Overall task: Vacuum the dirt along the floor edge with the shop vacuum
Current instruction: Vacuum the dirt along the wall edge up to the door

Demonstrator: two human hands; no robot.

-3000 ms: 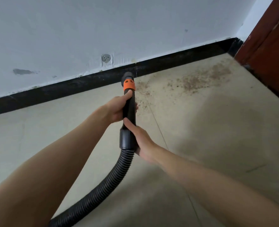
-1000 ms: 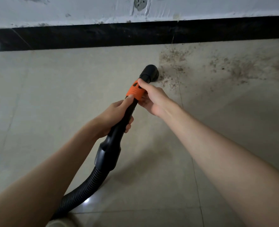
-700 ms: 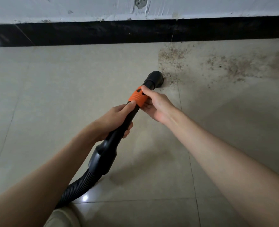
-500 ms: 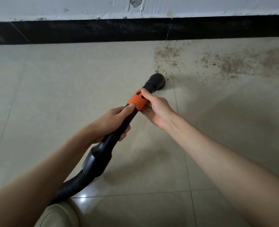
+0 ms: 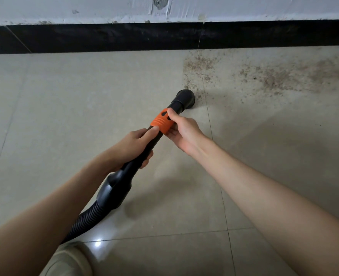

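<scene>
- Your nozzle [image 5: 185, 99] has pulled back from the baseboard [image 5: 164, 37], leaving dirt [image 5: 280, 76] beyond it.
- Your left hand [image 5: 133, 146] grips the wand [image 5: 148, 148]; right hand [image 5: 181, 132] pinches the orange collar [image 5: 161, 123].

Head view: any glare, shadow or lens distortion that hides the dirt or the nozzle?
Head view: one small glare spot on the tile near the bottom edge, far from the dirt; soft shadow under the wand; wide-angle bend at the baseboard ends; nozzle and dirt stay sharp and evenly lit.
</scene>
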